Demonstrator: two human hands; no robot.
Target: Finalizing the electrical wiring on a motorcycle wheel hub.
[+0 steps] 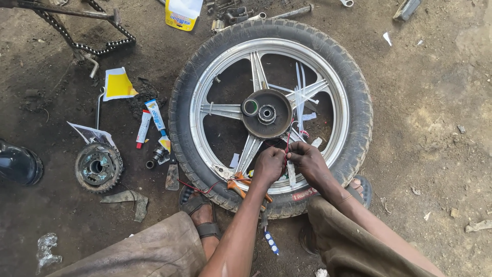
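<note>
Above your wheel, at the top edge, stands a yellow-and-white bottle with a blue label. Left of the tyre you have a yellow-and-white torn carton, two tubes, one white-and-blue, one white-and-red, and a crumpled printed leaflet

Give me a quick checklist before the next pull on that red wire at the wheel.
1. Both hands on the red wire: ok, left hand and right hand pinch it together.
2. Wheel lying flat on the ground: ok.
3. Pliers within reach: ok, orange handles rest on the tyre under the left wrist.
4. Wire's far end fixed: cannot tell, it is hidden near the hub.
5. Feet clear of the tyre: not ok, both sandals touch it.
</note>
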